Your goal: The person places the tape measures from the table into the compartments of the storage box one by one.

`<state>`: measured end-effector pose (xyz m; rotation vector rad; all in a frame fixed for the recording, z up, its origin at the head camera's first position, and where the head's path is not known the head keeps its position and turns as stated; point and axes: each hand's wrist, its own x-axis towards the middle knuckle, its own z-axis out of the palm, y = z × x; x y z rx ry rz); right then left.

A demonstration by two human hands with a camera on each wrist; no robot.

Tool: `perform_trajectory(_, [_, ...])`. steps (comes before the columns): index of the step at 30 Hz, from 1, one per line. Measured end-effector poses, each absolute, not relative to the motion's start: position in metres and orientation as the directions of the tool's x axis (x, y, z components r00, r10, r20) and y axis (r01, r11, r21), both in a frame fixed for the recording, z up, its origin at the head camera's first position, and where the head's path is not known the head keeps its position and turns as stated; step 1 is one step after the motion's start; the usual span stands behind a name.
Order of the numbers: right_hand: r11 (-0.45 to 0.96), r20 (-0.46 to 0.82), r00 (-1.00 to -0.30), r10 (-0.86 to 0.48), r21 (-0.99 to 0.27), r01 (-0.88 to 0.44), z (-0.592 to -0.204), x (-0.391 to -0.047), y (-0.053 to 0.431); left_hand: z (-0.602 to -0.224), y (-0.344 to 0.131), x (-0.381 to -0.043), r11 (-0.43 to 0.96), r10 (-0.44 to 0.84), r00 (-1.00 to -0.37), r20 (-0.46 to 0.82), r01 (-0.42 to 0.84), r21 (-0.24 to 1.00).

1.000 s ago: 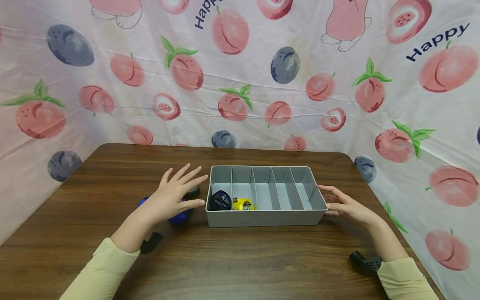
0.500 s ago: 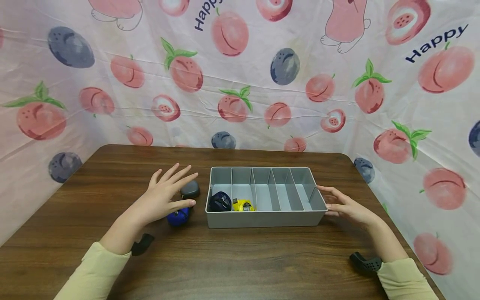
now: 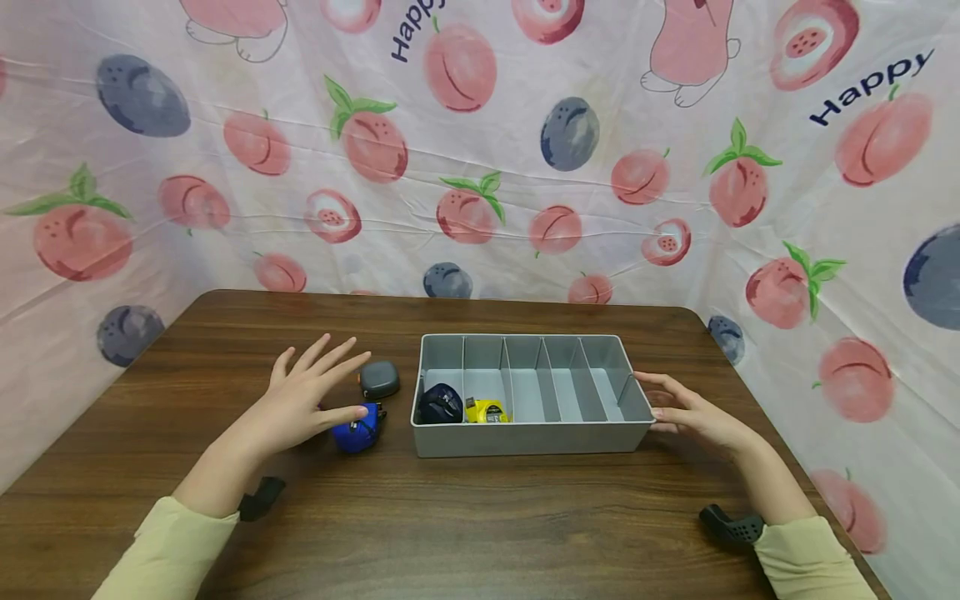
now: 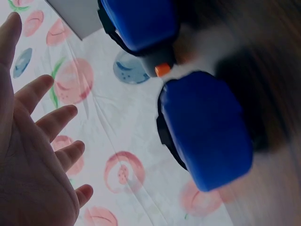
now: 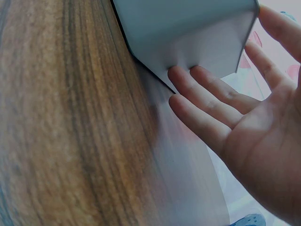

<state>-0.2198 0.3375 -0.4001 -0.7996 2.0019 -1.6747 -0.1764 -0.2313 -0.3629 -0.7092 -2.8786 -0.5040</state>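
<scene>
A grey divided box (image 3: 536, 439) stands on the table. Its leftmost compartment holds a dark navy tape measure (image 3: 440, 403), and a yellow tape measure (image 3: 486, 410) lies in the adjoining one. My left hand (image 3: 288, 404), fingers spread and holding nothing, hovers left of the box near a blue tape measure (image 3: 356, 432). Behind that sits a dark grey tape measure (image 3: 379, 379). The left wrist view shows two blue tape measures, one nearer (image 4: 207, 132) and another above (image 4: 141, 23); the hand hides one from the head view. My right hand (image 3: 693, 418) touches the box's right end with extended fingertips.
The brown wooden table (image 3: 480, 525) reaches back to a fruit-printed cloth (image 3: 510, 125) that hangs behind and along both sides. Thin dividers split the box into several compartments. Its right end lies near the table's right edge.
My left hand has drawn back leftward from the box's left end, uncovering the dark grey and one blue tape measure. My right hand and the box have stayed in place.
</scene>
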Motion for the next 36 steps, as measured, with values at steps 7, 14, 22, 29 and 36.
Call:
perform_trajectory(7, [0.124, 0.036, -0.758, -0.651, -0.980, -0.153, -0.399, -0.219, 0.337, -0.366, -0.245, -0.172, 0.848, 0.392, -0.895, 0.214, 0.441, 0.294])
perform_trajectory(14, [0.117, 0.039, -0.760, -0.648, -0.982, -0.150, -0.399, -0.219, 0.337, -0.368, -0.254, -0.169, 0.858, 0.386, -0.899, 0.208, 0.432, 0.276])
perform_trajectory(22, [0.123, 0.031, -0.766, -0.642, -0.982, -0.143, -0.399, -0.221, 0.336, -0.372, -0.266, -0.173, 0.854, 0.381, -0.899, 0.217, 0.432, 0.290])
perform_trajectory(29, [0.130, 0.022, -0.773, -0.633, -0.982, -0.134, -0.399, -0.221, 0.336, -0.376, -0.278, -0.173, 0.855, 0.364, -0.908, 0.209, 0.415, 0.312])
perform_trajectory(36, [0.133, 0.025, -0.771, -0.636, -0.981, -0.141, -0.400, -0.221, 0.337, -0.379, -0.291, -0.174, 0.838, 0.354, -0.915, 0.192, 0.402, 0.370])
